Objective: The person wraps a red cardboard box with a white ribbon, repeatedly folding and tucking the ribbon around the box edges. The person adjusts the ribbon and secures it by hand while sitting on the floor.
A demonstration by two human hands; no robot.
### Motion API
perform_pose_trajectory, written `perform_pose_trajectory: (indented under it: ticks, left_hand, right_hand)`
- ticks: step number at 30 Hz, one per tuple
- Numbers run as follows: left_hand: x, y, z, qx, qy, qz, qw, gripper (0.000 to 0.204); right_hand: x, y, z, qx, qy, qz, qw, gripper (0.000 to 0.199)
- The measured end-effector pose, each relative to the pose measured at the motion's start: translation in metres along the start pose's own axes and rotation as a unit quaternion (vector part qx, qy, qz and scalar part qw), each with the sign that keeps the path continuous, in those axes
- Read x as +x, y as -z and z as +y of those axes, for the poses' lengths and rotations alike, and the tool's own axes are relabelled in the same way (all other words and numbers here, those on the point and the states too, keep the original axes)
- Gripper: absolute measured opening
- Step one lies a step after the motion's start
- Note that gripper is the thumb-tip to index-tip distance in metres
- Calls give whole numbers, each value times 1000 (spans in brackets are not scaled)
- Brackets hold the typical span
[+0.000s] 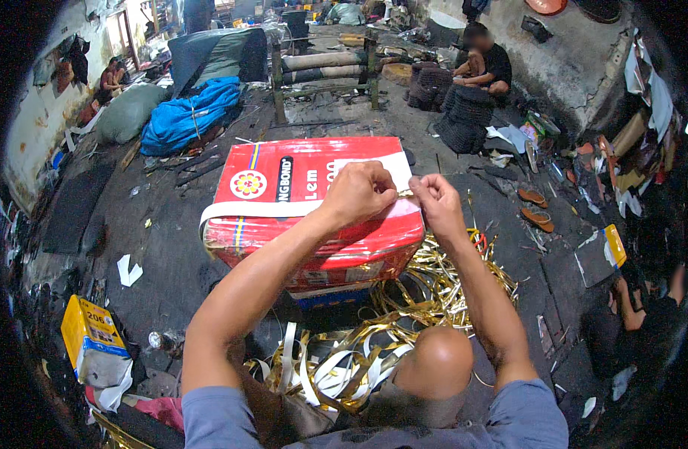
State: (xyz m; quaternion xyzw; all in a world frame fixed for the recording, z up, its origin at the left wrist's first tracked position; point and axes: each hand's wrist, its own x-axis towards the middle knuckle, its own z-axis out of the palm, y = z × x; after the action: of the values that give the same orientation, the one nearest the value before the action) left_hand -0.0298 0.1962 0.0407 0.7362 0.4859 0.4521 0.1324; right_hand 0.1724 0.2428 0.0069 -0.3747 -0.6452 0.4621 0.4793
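You are pinching a narrow strip [405, 193] at the right end of the red carton [351, 254], left hand [363, 196] and right hand [438, 206] each closing the grip on it, white band [258, 209] crossing the carton top, gold strips [434, 273] lying beside the carton.

Box [359, 243]: red, blue-and-yellow stripes [255, 156] on its left part
Flower emblem [248, 185]: red and yellow on white
Strip across the box [265, 208]: plain white
Near heap of strips [344, 363]: shiny gold mixed with white
Near-left carton [89, 329]: yellow and blue
Far-left bundle [187, 116]: bright blue
Right sandals [536, 219]: orange-brown
Near sleeves [220, 420]: grey-blue
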Motion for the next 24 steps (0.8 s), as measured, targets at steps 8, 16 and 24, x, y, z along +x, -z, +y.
perform_pose_trajectory:
  ticks: [8,16,24]
  left_hand:
    - [-7,-21,6,-78,9,49,996,12]
    - [5,-28,9,-104,-23,43,993,10]
    - [3,-27,9,-109,-9,56,992,11]
  right_hand:
    - [-3,-6,-3,85,-58,-16,995,29]
    - [-16,3,18,353,-255,-33,900,28]
    - [39,15,-33,-161,-118,-13,980,56]
